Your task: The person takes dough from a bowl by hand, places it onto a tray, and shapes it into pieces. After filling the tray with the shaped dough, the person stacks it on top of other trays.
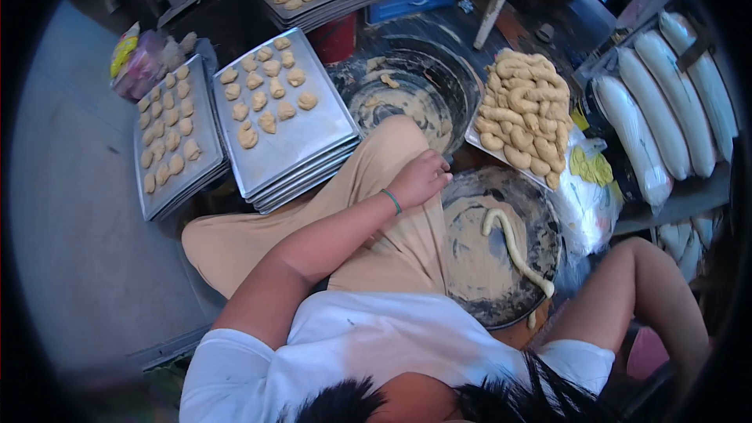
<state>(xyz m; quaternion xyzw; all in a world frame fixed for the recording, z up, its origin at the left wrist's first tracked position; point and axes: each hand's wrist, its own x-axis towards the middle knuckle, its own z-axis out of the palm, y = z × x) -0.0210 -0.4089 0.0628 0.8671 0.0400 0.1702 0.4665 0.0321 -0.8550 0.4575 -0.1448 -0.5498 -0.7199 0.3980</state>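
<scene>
Roughly round pan point(468, 258): just right of the bent leg point(388, 231).
Right arm point(642, 266): folded back; hand out of view, grasp unknown.
Dough rope point(515, 251): inside pan, long axis slanting from hooked far-left end toward near-right rim.
Left hand point(421, 178): on leg, nearest the hooked end, fingers loosely bent; cannot tell if clasping anything.

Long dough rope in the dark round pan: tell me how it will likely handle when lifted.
The dough rope is likely floppy: it lies hooked at one end, so it would probably sag if lifted. The pale dusting on the pan may keep it from sticking.
</scene>
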